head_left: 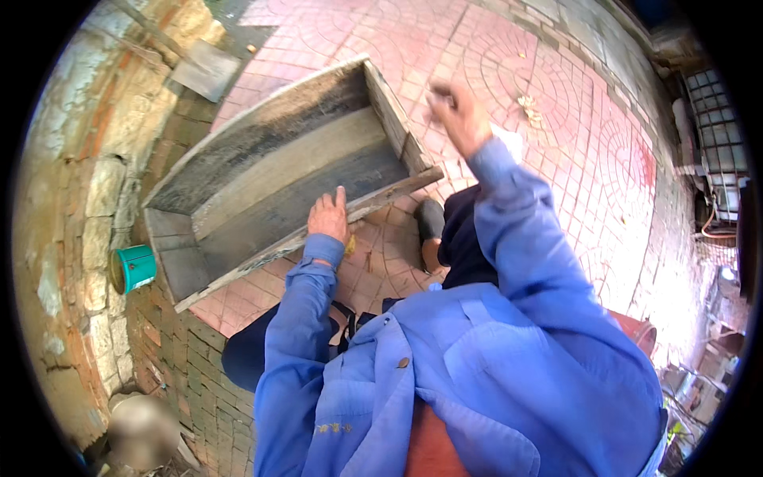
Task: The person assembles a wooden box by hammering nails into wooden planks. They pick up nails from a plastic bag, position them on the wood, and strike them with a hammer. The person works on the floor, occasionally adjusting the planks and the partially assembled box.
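Observation:
A long, weathered wooden box lies in front of me with its open top facing up. Its inside is bare grey-brown board. My left hand holds the near rim, with its fingers over the edge toward the inside and the index finger stretched out. Raised beyond the box's right end is my right hand, blurred by motion. Its fingers look bent and a dark patch shows among them. Whether it holds anything cannot be made out.
A green container lies beside the box's left end, near the stone wall. A flat grey board is at the upper left. Pink paving surrounds the box. At the far right stands a metal-caged tank.

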Available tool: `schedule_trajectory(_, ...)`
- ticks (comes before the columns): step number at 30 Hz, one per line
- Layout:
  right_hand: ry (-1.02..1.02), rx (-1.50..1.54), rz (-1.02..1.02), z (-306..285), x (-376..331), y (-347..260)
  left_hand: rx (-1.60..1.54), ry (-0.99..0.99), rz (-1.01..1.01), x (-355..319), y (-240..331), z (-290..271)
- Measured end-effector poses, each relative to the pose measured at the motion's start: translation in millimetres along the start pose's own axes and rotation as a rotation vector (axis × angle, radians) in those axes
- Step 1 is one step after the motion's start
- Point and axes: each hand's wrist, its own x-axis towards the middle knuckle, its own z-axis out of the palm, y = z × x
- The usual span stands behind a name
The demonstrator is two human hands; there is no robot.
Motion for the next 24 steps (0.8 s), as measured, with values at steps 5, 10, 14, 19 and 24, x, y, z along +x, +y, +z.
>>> schedule_trajectory(5,0.021,0.121,0.05,-24.6,-45.9,16.0,0.005,0.06,0.152,-59.9,-22.7,-57.9)
schedule_trajectory(10,0.005,0.199,0.095,-53.2,-41.8,30.5,0.006,-0.453,-0.103,-152.2,-74.2,-120.0)
schedule_trajectory(14,-0.13,0.22,0.256,-59.3,-29.3,65.4,0.075,-0.366,-0.065,-206.6,-112.7,-32.7)
schedule_trajectory(19,-0.133,0.277,0.435,-51.0,-1.2,84.8,-0.124,-0.29,-0.035,-191.4,-98.2,6.7)
schedule_trajectory(24,-0.142,0.349,0.5,-66.5,18.0,116.8,-0.186,-0.238,-0.051,-180.5,-91.2,13.2)
